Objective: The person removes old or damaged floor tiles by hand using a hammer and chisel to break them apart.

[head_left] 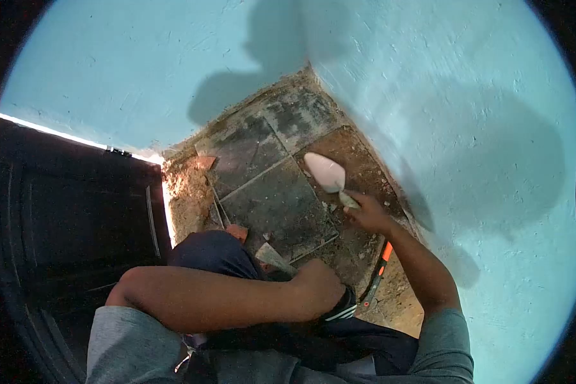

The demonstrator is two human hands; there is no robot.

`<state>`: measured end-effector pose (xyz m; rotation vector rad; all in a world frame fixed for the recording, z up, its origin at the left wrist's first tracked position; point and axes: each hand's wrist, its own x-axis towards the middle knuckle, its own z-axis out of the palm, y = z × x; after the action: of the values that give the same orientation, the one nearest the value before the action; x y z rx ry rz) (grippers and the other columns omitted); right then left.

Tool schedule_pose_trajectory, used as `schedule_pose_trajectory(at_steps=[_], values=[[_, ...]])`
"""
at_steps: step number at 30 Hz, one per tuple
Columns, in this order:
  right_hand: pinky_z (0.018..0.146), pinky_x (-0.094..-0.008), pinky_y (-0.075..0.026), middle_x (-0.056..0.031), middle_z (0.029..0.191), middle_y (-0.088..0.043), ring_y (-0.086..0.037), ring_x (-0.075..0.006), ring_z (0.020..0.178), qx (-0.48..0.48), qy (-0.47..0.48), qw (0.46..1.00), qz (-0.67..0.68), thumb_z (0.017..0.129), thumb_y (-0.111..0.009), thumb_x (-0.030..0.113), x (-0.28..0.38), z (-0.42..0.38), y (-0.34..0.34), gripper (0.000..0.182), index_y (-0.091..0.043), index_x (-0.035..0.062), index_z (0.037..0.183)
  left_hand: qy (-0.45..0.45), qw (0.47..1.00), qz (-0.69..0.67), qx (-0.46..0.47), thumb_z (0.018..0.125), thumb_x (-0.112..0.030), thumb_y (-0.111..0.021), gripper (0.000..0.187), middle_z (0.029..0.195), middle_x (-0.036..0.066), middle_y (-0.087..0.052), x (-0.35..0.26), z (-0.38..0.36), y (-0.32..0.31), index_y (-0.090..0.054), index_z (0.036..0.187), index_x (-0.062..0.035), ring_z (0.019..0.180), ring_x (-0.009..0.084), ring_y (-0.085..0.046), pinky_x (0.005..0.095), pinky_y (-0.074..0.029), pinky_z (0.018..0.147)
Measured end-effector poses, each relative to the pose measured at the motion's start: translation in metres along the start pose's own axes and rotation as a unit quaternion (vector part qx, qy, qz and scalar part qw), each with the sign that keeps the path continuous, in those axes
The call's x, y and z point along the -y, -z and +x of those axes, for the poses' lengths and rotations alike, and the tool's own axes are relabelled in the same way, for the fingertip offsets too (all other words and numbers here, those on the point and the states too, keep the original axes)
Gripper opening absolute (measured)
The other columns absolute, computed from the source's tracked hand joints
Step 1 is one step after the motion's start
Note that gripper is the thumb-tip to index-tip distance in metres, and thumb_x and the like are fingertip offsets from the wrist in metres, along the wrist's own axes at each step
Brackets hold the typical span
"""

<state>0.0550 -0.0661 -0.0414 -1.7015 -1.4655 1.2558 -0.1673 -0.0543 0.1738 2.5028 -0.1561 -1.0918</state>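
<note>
My right hand (368, 214) is closed round the handle of a trowel (326, 171). The trowel's pale, pointed blade is over the brown, bare patch of floor (342, 150) beside the dark grey tiles (272, 205). Nearer to me, my left hand (319, 285) is closed at the end of a flat, greyish tool (275, 258), whose blade points up and left over the tiles. The fingers of my left hand are partly hidden.
Light blue walls (505, 128) meet at a corner beyond the tiles. A dark door (77, 198) stands on the left. An orange and black handled tool (382, 265) lies near my right forearm. Reddish fragments (237, 232) and rubble lie left of the tiles.
</note>
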Motion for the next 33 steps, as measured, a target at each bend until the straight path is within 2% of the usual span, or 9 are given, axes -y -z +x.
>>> schedule_pose_trajectory(at_steps=[3, 6, 12, 15, 18, 21, 24, 29, 33], values=[[0.073, -0.0343, -0.052, -0.0108, 0.097, -0.065, -0.061, -0.0156, 0.074, 0.005, -0.016, 1.0, -0.003, 0.095, -0.065, 0.018, 0.013, -0.002, -0.018, 0.05, -0.05, 0.0059, 0.142, -0.002, 1.0, -0.012, -0.024, 0.083, -0.014, -0.063, 0.024, 0.089, 0.014, -0.073, 0.001, -0.005, 0.007, -0.07, 0.104, -0.0047, 0.085, 0.0312, -0.073, 0.0455, -0.058, 0.066], [0.1, -0.0448, -0.047, -0.0233, 0.128, -0.062, -0.061, -0.0338, 0.117, 0.069, -0.1, 0.991, 0.053, 0.093, -0.065, 0.026, 0.011, 0.022, -0.011, 0.055, -0.05, 0.0051, 0.142, 0.003, 0.998, -0.01, -0.056, 0.083, -0.014, -0.064, 0.021, 0.088, 0.015, -0.073, 0.003, -0.01, 0.002, -0.071, 0.1, -0.0044, 0.084, 0.0312, -0.073, 0.045, -0.058, 0.065], [0.101, -0.0473, -0.046, -0.0233, 0.128, -0.062, -0.061, -0.0358, 0.117, 0.074, -0.04, 0.996, 0.006, 0.097, -0.06, 0.035, 0.056, -0.007, -0.024, 0.052, -0.053, 0.0044, 0.139, 0.02, 1.0, -0.001, -0.023, 0.083, -0.014, -0.063, 0.024, 0.09, 0.018, -0.072, 0.003, -0.009, 0.001, -0.07, 0.103, -0.0037, 0.086, 0.0325, -0.072, 0.0444, -0.058, 0.064], [0.088, -0.0425, -0.051, -0.0207, 0.12, -0.066, -0.065, -0.0302, 0.108, 0.112, 0.036, 0.989, -0.086, 0.097, -0.063, 0.025, 0.076, -0.055, -0.041, 0.051, -0.049, 0.0056, 0.142, 0.027, 0.999, 0.012, -0.039, 0.082, -0.014, -0.063, 0.024, 0.09, 0.018, -0.072, 0.0, -0.005, -0.02, -0.071, 0.103, -0.0033, 0.085, 0.0325, -0.072, 0.0442, -0.058, 0.065], [0.094, -0.0432, -0.049, -0.022, 0.127, -0.063, -0.063, -0.0331, 0.115, 0.046, -0.039, 0.998, -0.004, 0.098, -0.062, 0.027, 0.06, -0.09, -0.032, 0.052, -0.048, 0.0051, 0.143, 0.026, 1.0, 0.006, -0.007, 0.082, -0.014, -0.062, 0.023, 0.089, 0.016, -0.072, -0.005, -0.017, -0.006, -0.071, 0.101, -0.0032, 0.082, 0.0315, -0.071, 0.0445, -0.058, 0.065], [0.098, -0.0427, -0.047, -0.0237, 0.129, -0.061, -0.061, -0.0334, 0.118, -0.067, -0.131, 0.987, -0.065, 0.099, -0.06, 0.027, 0.03, -0.114, -0.009, 0.051, -0.048, 0.0035, 0.143, 0.008, 1.0, -0.007, 0.006, 0.082, -0.013, -0.062, 0.021, 0.089, 0.015, -0.071, -0.008, -0.027, 0.003, -0.072, 0.099, -0.0036, 0.081, 0.0308, -0.071, 0.0448, -0.057, 0.064], [0.103, -0.0458, -0.044, -0.0237, 0.141, -0.053, -0.054, -0.0391, 0.127, -0.033, -0.218, 0.975, 0.01, 0.098, -0.058, 0.037, 0.009, -0.129, -0.011, 0.062, -0.041, 0.0055, 0.148, -0.017, 1.0, 0.017, -0.012, 0.083, -0.014, -0.062, 0.02, 0.088, 0.014, -0.071, -0.015, -0.03, -0.003, -0.072, 0.098, -0.0042, 0.082, 0.0302, -0.071, 0.0444, -0.056, 0.063], [0.105, -0.0451, -0.042, -0.028, 0.137, -0.054, -0.054, -0.0392, 0.127, -0.079, -0.2, 0.977, 0.003, 0.099, -0.057, 0.034, 0.022, -0.12, -0.032, 0.061, -0.04, 0.0011, 0.148, -0.018, 0.998, 0.02, 0.055, 0.083, -0.016, -0.062, 0.019, 0.086, 0.014, -0.07, -0.025, -0.024, 0.009, -0.071, 0.096, -0.0047, 0.083, 0.0303, -0.071, 0.0438, -0.054, 0.061], [0.105, -0.0461, -0.043, -0.0256, 0.136, -0.056, -0.055, -0.0388, 0.126, -0.045, -0.169, 0.984, 0.035, 0.1, -0.057, 0.035, 0.005, -0.121, -0.031, 0.059, -0.041, 0.005, 0.148, -0.026, 0.999, 0.02, -0.021, 0.083, -0.015, -0.062, 0.019, 0.083, 0.014, -0.07, -0.022, -0.037, 0.004, -0.07, 0.096, -0.0042, 0.08, 0.0309, -0.071, 0.0445, -0.054, 0.061]])
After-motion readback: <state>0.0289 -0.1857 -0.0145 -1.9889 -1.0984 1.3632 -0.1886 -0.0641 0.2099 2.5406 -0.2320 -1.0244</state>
